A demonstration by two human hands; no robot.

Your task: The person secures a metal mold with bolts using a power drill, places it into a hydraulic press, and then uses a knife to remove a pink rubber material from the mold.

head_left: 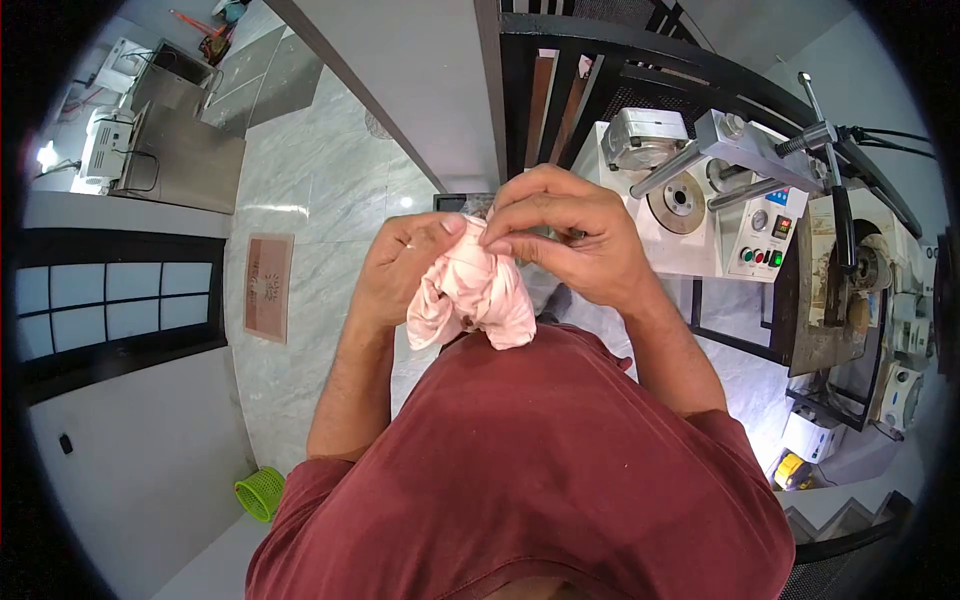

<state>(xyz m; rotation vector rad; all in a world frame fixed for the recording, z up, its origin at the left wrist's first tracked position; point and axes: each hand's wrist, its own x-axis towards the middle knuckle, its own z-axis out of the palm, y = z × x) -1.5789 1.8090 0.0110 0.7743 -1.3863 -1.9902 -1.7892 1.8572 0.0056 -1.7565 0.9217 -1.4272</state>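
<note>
A bunched pink cloth (475, 290) hangs in front of my chest, its loose folds drooping below my fingers. My left hand (405, 260) is closed on its upper left part, the thumb pressed along the top edge. At the top of the cloth, the fingers and thumb of my right hand (570, 235) come together in a pinch. Whether a small item sits between those fingertips is hidden.
To the right stands a white machine (750, 235) with a round metal disc, clamp bars and buttons. Beyond it is a worn workbench (815, 330). A green basket (260, 493) and a brown mat (268, 287) lie on the tiled floor at left. A grey partition (420, 80) rises ahead.
</note>
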